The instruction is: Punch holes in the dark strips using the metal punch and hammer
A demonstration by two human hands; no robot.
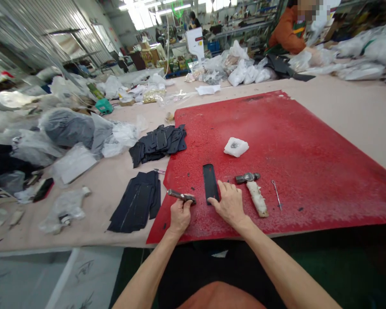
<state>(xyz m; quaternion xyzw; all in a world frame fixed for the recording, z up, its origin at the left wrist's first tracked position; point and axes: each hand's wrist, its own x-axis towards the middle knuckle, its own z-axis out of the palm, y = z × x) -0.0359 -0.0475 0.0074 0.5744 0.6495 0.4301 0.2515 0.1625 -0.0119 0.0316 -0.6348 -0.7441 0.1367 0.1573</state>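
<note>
My left hand (181,216) is closed around a metal hole punch (181,195), which lies nearly level just above the red mat (302,150). Right of it, a narrow black strip (209,180) of leather-like material lies flat on the mat. My right hand (230,201) grips this strip by its lower right side, thumb at the bottom corner and fingers along the edge. A hammer (256,197) with a white-wrapped handle rests beside that hand. Farther right lies a thin metal awl (276,195) with a looped end. Beyond the strip sits a white block (236,147) bearing small metal bits.
Left of the mat are a stack of black panels (131,206) and a heap of smaller black pieces (161,141). Plastic bags (67,128) crowd the table's left side, and more bags (244,68) line its back. A co-worker (287,32) in orange is at the far right.
</note>
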